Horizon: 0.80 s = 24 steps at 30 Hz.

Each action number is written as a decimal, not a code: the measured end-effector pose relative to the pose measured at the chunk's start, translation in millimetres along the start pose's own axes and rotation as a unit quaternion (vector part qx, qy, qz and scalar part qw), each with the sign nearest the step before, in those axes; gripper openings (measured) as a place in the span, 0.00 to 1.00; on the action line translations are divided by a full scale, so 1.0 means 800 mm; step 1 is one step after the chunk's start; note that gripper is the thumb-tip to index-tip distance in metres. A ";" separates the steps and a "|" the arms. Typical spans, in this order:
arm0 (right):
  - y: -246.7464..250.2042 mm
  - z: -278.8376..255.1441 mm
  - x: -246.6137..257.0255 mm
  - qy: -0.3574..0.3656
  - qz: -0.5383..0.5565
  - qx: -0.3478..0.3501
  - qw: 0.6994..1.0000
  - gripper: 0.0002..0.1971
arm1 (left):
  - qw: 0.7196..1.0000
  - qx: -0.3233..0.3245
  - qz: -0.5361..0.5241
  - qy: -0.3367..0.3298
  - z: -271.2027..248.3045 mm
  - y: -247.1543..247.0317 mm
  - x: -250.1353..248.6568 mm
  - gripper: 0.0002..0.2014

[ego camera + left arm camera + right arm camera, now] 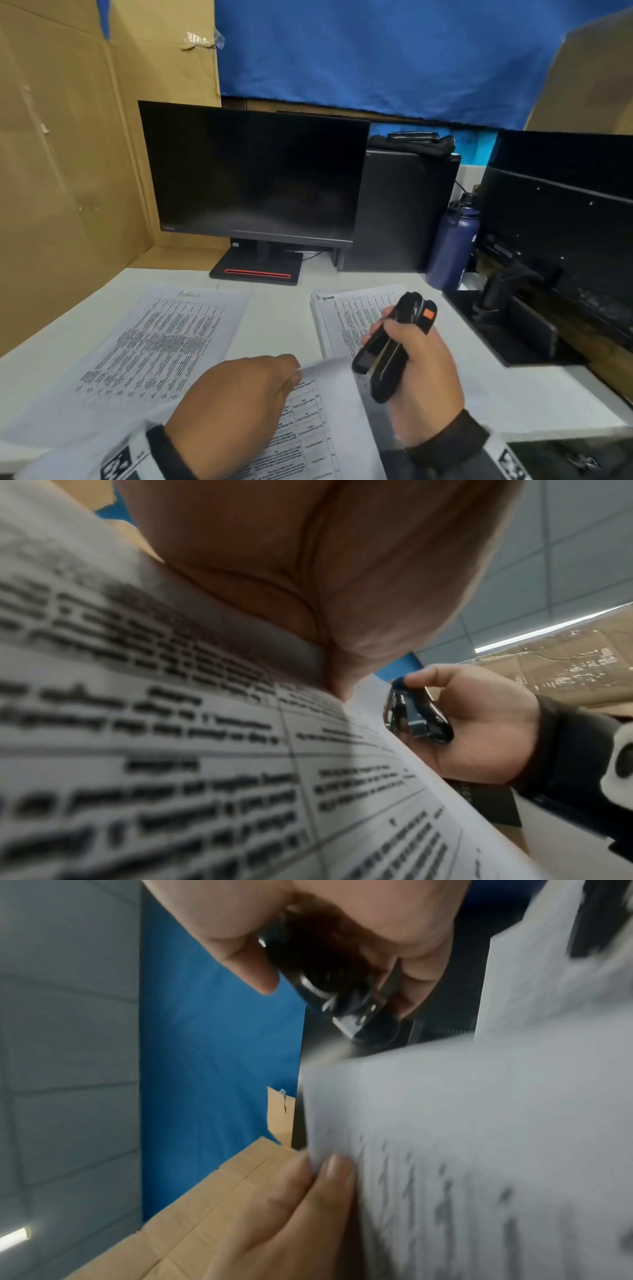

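Observation:
My right hand (414,359) grips a black stapler (394,346) with an orange tab, held above the desk, its nose pointing down-left toward a paper corner. The stapler (416,714) also shows in the left wrist view, and the stapler (339,993) in the right wrist view, close to the sheet's corner. My left hand (246,401) pinches the upper corner of a printed sheaf of paper (315,421), lifted off the desk. In the right wrist view its fingertips (329,1169) clamp the paper (479,1150) edge.
Two more printed stacks lie on the white desk (284,315): one at the left (144,342), one behind the stapler (349,315). A dark monitor (253,171), a black PC tower (404,209), a blue bottle (452,246) and a second monitor (561,212) stand behind. Cardboard (68,137) walls the left.

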State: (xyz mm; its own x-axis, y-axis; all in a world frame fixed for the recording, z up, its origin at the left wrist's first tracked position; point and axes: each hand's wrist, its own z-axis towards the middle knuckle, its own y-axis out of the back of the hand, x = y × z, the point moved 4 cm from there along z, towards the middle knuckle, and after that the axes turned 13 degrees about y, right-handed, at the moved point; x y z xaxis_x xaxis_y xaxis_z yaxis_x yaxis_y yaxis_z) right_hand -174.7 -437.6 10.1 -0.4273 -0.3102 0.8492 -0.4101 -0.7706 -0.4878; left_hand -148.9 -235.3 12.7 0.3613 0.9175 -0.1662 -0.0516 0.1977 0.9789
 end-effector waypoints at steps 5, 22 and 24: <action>-0.024 -0.018 -0.020 -0.013 0.003 -0.064 0.998 0.17 | 0.998 0.044 0.039 0.009 -0.008 -0.015 -0.007 0.10; -0.030 -0.018 -0.011 0.074 -0.158 -0.108 0.979 0.30 | 0.998 0.063 -0.007 0.011 -0.015 -0.017 -0.018 0.07; -0.028 -0.016 -0.013 0.080 -0.170 -0.107 0.976 0.33 | 0.998 0.066 -0.004 0.017 -0.018 -0.016 -0.020 0.08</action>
State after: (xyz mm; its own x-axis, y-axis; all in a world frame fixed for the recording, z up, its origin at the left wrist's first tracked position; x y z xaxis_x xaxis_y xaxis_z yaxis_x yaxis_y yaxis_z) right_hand -171.6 -409.7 9.8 -0.3506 0.0477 0.9353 -0.7018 -0.6747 -0.2286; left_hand -167.3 -247.8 1.1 0.3294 0.9277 -0.1755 0.0746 0.1597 0.9843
